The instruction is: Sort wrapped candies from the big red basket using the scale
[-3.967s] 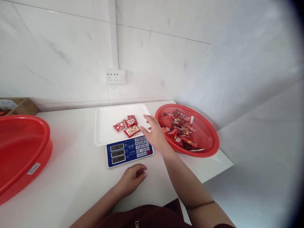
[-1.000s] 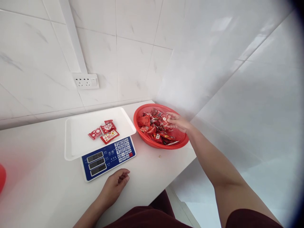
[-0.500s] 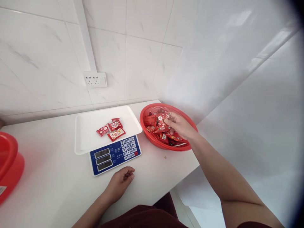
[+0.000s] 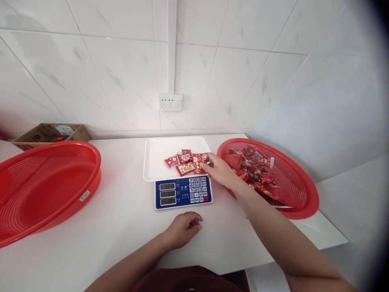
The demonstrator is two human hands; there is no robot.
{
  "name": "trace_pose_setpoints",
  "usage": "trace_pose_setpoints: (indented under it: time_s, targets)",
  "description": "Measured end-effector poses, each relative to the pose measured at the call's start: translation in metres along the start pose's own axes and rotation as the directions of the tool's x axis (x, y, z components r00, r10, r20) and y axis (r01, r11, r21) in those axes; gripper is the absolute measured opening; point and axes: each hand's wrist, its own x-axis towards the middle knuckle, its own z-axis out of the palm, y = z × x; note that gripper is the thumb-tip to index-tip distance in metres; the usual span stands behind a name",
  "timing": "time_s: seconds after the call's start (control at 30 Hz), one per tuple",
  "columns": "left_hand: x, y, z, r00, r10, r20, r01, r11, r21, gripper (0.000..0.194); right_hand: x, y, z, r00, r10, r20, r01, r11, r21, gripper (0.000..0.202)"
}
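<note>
My right hand (image 4: 217, 169) pinches a red patterned packet (image 4: 199, 163) over the right side of the scale's white tray (image 4: 154, 162). Beside that packet, several small red candies (image 4: 186, 157) lie on the tray, one with "520" on it. The blue scale panel (image 4: 184, 192) with its keypad and three displays faces me. My left hand (image 4: 184, 230) rests on the white table in front of the scale, fingers loosely curled and apart, holding nothing. To the right, a red mesh basket (image 4: 299, 186) holds many red packets (image 4: 258, 170), partly behind my right forearm.
A large red basket (image 4: 54, 182) with nothing visible in it stands at the left. Behind it is an open cardboard box (image 4: 45, 132). A socket (image 4: 171, 102) is on the tiled wall (image 4: 121, 81). The table's front edge runs near my body.
My right hand has moved left from the right basket to the scale tray, bringing the red packet. The view has turned left, showing more of the left basket and the cardboard box.
</note>
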Motion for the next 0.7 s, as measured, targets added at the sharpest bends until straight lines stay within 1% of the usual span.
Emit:
trace_pose_setpoints:
  time_s: [0.03, 0.07, 0.13, 0.17, 0.2, 0.23, 0.3, 0.37, 0.47, 0.57, 0.63, 0.7]
  targets:
    - [0.0, 0.0, 0.0, 1.0, 0.004, 0.0, -0.004, 1.0, 0.004, 0.025, 0.008, -0.002, 0.006, 0.997, -0.059, -0.059, 0.056, 0.997, -0.053, 0.02]
    - [0.0, 0.0, 0.0, 1.0, 0.009, -0.001, -0.009, 1.0, 0.007, 0.025, 0.017, -0.005, 0.012, 0.983, -0.13, -0.128, 0.116, 0.987, -0.11, 0.022]
    - [-0.001, 0.001, -0.001, 1.0, 0.012, 0.001, -0.012, 1.0, 0.007, 0.025, 0.034, -0.008, 0.024, 0.932, -0.279, -0.231, 0.228, 0.948, -0.223, 0.03]
    - [-0.001, 0.001, -0.001, 1.0, 0.011, 0.001, -0.011, 1.0, 0.006, 0.025, 0.041, -0.009, 0.03, 0.91, -0.338, -0.239, 0.269, 0.922, -0.278, 0.034]
    - [-0.001, 0.001, -0.001, 1.0, 0.01, 0.001, -0.01, 1.0, 0.007, 0.025, 0.047, -0.009, 0.035, 0.901, -0.381, -0.205, 0.303, 0.894, -0.329, 0.037]
    - [-0.001, 0.001, 0.0, 1.0, 0.008, 0.003, -0.008, 1.0, 0.009, 0.025, 0.051, -0.008, 0.04, 0.902, -0.408, -0.141, 0.334, 0.867, -0.37, 0.039]
    - [-0.001, 0.0, 0.0, 1.0, 0.004, 0.003, -0.005, 1.0, 0.013, 0.025, 0.056, -0.006, 0.047, 0.905, -0.424, -0.004, 0.385, 0.824, -0.415, 0.042]
    - [-0.001, 0.0, 0.0, 1.0, 0.006, 0.002, -0.006, 1.0, 0.018, 0.025, 0.056, -0.003, 0.051, 0.898, -0.436, 0.062, 0.417, 0.796, -0.439, 0.044]
    - [-0.001, 0.001, 0.001, 1.0, 0.01, 0.002, -0.01, 1.0, 0.02, 0.025, 0.054, 0.0, 0.05, 0.894, -0.444, 0.055, 0.407, 0.754, -0.515, 0.042]
    - [-0.002, 0.003, 0.0, 1.0, 0.002, 0.004, -0.002, 1.0, 0.02, 0.025, 0.056, 0.001, 0.049, 0.92, -0.387, 0.063, 0.343, 0.716, -0.608, 0.041]
    - [-0.002, 0.005, -0.001, 1.0, -0.003, 0.006, 0.002, 1.0, 0.028, 0.025, 0.057, 0.001, 0.049, 0.943, -0.319, 0.1, 0.309, 0.716, -0.627, 0.048]
    - [-0.002, 0.006, -0.002, 1.0, 0.002, 0.006, -0.002, 0.999, 0.035, 0.025, 0.052, 0.0, 0.048, 0.955, -0.269, 0.123, 0.287, 0.744, -0.604, 0.056]
